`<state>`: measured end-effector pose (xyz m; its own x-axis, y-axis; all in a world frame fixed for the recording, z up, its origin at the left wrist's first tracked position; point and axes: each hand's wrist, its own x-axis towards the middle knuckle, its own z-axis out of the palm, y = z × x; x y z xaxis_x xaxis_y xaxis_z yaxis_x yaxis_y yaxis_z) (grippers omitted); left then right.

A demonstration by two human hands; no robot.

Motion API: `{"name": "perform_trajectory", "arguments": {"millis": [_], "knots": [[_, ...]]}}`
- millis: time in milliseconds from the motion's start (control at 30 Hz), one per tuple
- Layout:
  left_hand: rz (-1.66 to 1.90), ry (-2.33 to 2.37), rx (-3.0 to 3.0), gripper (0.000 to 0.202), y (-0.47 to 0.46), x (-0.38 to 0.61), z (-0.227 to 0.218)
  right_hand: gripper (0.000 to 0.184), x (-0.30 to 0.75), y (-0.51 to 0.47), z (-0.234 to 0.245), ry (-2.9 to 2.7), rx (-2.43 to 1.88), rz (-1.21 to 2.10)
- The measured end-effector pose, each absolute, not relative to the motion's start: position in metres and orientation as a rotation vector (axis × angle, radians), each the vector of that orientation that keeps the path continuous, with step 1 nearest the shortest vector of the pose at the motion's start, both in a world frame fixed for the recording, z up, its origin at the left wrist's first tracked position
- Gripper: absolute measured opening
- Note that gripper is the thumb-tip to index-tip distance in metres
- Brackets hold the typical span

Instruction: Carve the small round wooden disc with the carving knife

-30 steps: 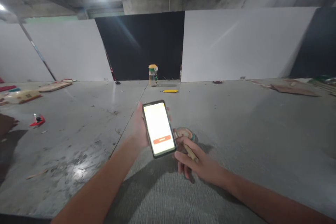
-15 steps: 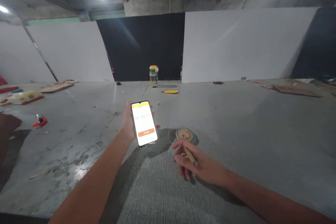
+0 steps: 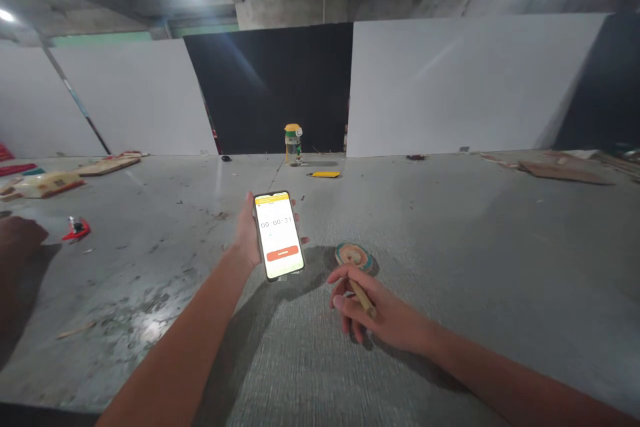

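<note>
A smartphone (image 3: 281, 237) rests upright in my left hand (image 3: 246, 230), the fingers wrapped around its edges. Its bright screen shows a timer with a red-orange button below the digits. My right hand (image 3: 363, 303) hovers low over the grey surface, closed loosely around a short, tan wooden stick (image 3: 362, 298); the stick's far end is hidden by the fingers. Just beyond those fingertips lies a round, flat disc (image 3: 354, 256) with a teal rim and a pale orange swirl. Whether the stick touches the disc, I cannot tell.
A yellow utility knife (image 3: 324, 175) lies in front of a yellow-lidded bottle (image 3: 293, 144). At left are a red tool (image 3: 77, 229), another person's arm (image 3: 20, 247) and a wooden board (image 3: 109, 167). Brown sheets (image 3: 565, 172) lie far right. White and black panels stand behind.
My left hand has shifted the phone slightly to the right, and the timer's digits have changed. My right hand stays almost still. The other person's arm moved a little rightward.
</note>
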<state>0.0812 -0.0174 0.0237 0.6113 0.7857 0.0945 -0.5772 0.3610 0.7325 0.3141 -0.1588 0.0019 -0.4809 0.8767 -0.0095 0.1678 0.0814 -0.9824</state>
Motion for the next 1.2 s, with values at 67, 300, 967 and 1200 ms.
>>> {"name": "perform_trajectory", "arguments": {"millis": [67,300,967,1200], "knots": [[0.875,0.283,0.831,0.046,-0.018,0.081,0.023,0.04,0.315,-0.159,0.001,-1.736,-1.032,1.445],[0.924,0.308,0.862,0.043,-0.013,0.08,0.018,0.041,0.316,-0.159,0.001,-1.743,-1.031,1.444],[0.912,0.654,0.847,0.047,-0.02,0.078,0.026,0.04,0.315,-0.158,0.001,-1.769,-1.011,1.441],[0.842,0.817,0.891,0.049,-0.012,0.061,0.026,0.029,0.315,-0.162,0.009,-1.786,-1.055,1.304]]}}
